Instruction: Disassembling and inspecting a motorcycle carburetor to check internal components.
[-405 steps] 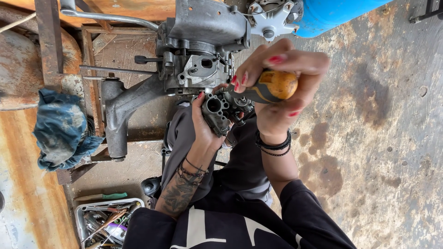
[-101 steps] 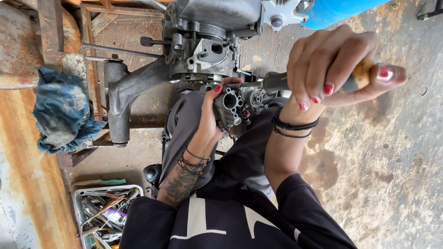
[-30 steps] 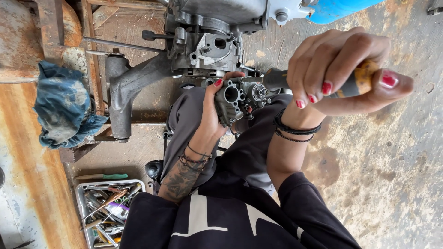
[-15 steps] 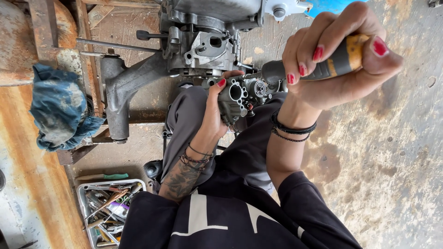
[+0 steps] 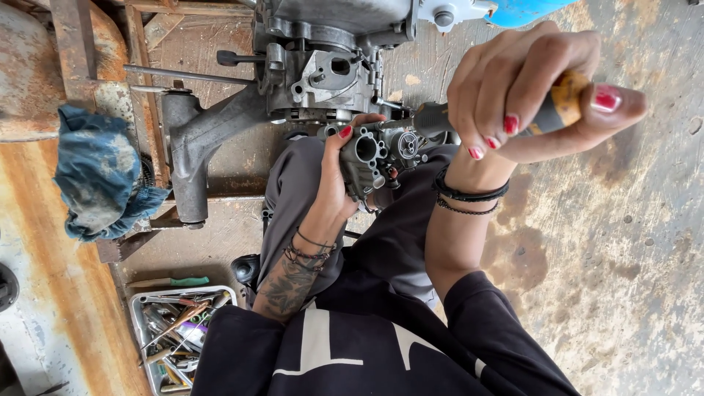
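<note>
Head view: left hand clamps the small grey metal carburettor steady above the lap, just below the engine block; right hand fists the yellow-and-black-handled screwdriver, tip toward it.

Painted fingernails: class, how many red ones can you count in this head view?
5. One on the left hand gripping the carburetor; four on the right hand around the screwdriver. Others may be hidden.
</note>
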